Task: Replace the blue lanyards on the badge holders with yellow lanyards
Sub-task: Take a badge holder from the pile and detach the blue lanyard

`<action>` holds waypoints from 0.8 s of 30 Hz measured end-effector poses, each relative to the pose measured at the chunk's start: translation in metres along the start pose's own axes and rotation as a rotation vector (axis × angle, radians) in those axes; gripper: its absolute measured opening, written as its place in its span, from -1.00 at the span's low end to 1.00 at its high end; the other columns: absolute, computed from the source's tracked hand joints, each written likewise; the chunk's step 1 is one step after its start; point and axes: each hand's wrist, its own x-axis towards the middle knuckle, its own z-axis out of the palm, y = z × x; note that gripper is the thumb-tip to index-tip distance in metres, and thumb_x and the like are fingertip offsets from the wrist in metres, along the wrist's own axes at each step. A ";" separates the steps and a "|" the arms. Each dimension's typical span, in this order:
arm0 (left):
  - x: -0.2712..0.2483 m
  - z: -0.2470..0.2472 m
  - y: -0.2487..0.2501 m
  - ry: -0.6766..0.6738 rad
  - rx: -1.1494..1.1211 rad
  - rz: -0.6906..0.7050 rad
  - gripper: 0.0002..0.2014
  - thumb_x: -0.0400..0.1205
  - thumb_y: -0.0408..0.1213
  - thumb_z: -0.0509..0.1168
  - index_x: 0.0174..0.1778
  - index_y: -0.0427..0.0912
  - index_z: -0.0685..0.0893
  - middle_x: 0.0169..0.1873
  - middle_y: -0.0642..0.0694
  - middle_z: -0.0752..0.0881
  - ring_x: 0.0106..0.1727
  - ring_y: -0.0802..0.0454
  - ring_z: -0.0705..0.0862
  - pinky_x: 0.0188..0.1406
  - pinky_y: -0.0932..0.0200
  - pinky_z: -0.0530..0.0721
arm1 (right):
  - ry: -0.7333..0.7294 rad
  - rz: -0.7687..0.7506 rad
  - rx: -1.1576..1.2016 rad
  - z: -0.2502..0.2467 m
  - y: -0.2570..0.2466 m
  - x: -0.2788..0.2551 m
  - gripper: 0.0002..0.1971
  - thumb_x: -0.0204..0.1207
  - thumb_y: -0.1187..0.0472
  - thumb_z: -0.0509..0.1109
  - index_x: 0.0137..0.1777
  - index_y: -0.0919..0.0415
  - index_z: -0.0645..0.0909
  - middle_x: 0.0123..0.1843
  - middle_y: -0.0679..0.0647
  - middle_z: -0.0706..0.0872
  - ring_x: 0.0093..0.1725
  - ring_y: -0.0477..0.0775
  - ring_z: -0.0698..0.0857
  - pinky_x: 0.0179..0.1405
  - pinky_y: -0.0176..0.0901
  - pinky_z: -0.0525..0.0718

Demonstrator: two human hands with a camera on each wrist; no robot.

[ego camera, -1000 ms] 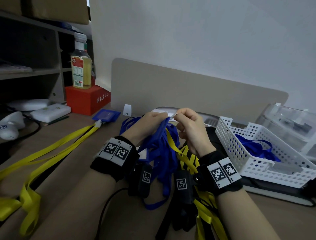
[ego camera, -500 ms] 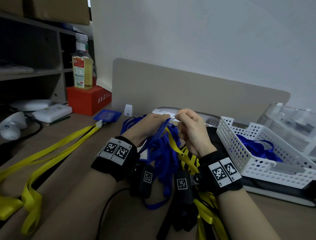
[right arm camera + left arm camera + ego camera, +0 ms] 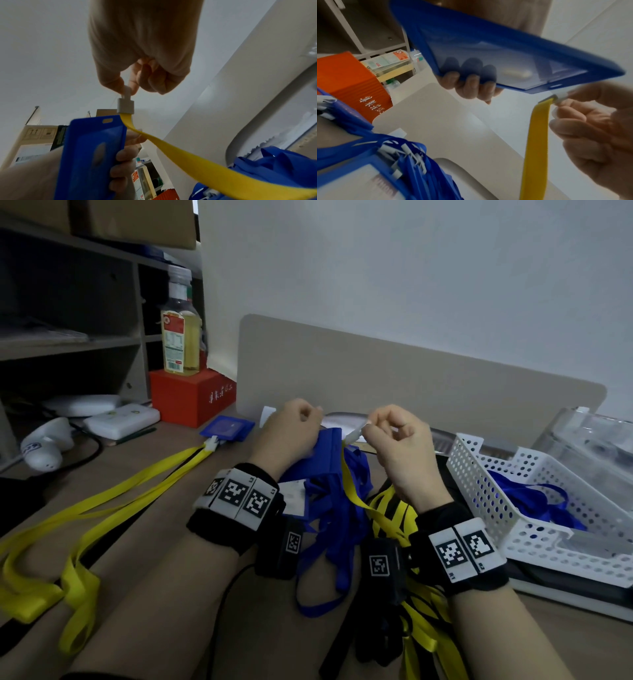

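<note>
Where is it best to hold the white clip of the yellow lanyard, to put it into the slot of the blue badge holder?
Probably pinch the white clip at its narrow tip, from the side opposite the strap, as the right hand does.

We see a solid blue badge holder [image 3: 488,44], a plain yellow lanyard [image 3: 197,159] with a white clip [image 3: 125,106], a white basket [image 3: 534,508] dotted with holes, a red box [image 3: 191,400], black-and-white checkered wrist tags [image 3: 239,494].

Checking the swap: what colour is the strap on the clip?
Yellow strap; clearest in the right wrist view.
</note>
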 end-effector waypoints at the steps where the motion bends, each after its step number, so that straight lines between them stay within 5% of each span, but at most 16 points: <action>1: 0.001 -0.002 0.000 0.034 0.007 0.003 -0.74 0.73 -0.07 0.14 -0.20 -0.08 0.59 -0.42 0.03 0.62 -0.53 0.19 0.62 -0.44 0.18 0.59 | -0.042 -0.028 -0.018 0.001 -0.004 -0.002 -0.89 0.29 0.30 0.38 -0.39 0.11 0.56 -0.55 -0.13 0.23 -0.46 0.06 0.24 -0.39 -0.21 0.34; 3: 0.002 -0.006 0.001 0.083 0.039 0.020 -0.72 0.73 -0.06 0.13 -0.29 0.00 0.52 -0.48 0.03 0.60 -0.64 0.27 0.58 -0.36 0.11 0.62 | -0.126 -0.065 -0.051 0.004 -0.011 -0.006 -0.87 0.34 0.41 0.40 -0.35 0.22 0.57 -0.60 -0.20 0.31 -0.48 -0.02 0.33 -0.31 -0.23 0.40; 6: 0.002 -0.009 0.002 0.124 0.124 0.034 -0.71 0.72 -0.06 0.12 -0.33 0.00 0.46 -0.49 0.03 0.60 -0.55 0.25 0.61 -0.22 0.03 0.67 | -0.188 -0.077 -0.084 0.005 -0.011 -0.008 -0.75 0.43 0.62 0.32 -0.31 0.27 0.55 -0.61 -0.31 0.46 -0.52 -0.26 0.42 -0.32 -0.42 0.44; 14: 0.000 -0.009 0.005 0.094 0.134 0.012 -0.75 0.71 0.00 0.12 -0.26 0.03 0.49 -0.32 0.03 0.64 -0.24 -0.12 0.73 -0.05 -0.15 0.72 | -0.210 -0.116 -0.177 0.009 -0.004 -0.009 -0.80 0.46 0.55 0.33 -0.27 0.27 0.57 -0.58 -0.25 0.38 -0.49 -0.19 0.30 -0.40 -0.35 0.37; 24: 0.000 -0.011 0.004 0.071 0.218 -0.008 -0.79 0.72 0.01 0.09 -0.10 0.02 0.52 -0.24 0.00 0.69 -0.12 -0.11 0.74 0.00 -0.10 0.67 | -0.167 -0.081 -0.077 0.011 -0.006 -0.010 -0.77 0.51 0.53 0.33 -0.29 0.23 0.58 -0.49 -0.03 0.21 -0.44 -0.09 0.25 -0.26 -0.51 0.50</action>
